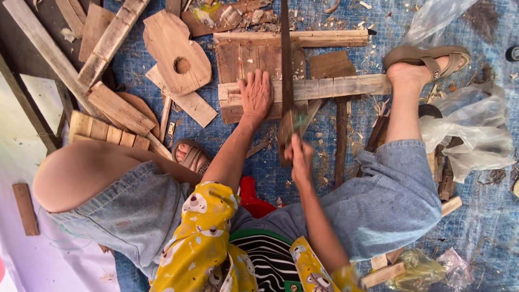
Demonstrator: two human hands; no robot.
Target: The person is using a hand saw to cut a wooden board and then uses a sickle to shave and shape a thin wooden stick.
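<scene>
Saw [286,70] in right hand [299,154], beside left hand [255,94].

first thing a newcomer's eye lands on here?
The handsaw running up the middle, gripped by the right hand and set across a wooden slat. The left hand presses flat on that slat, and a sandalled foot pins its far end at upper right. At upper left lies a cut board with a round hole among scrap planks.
</scene>
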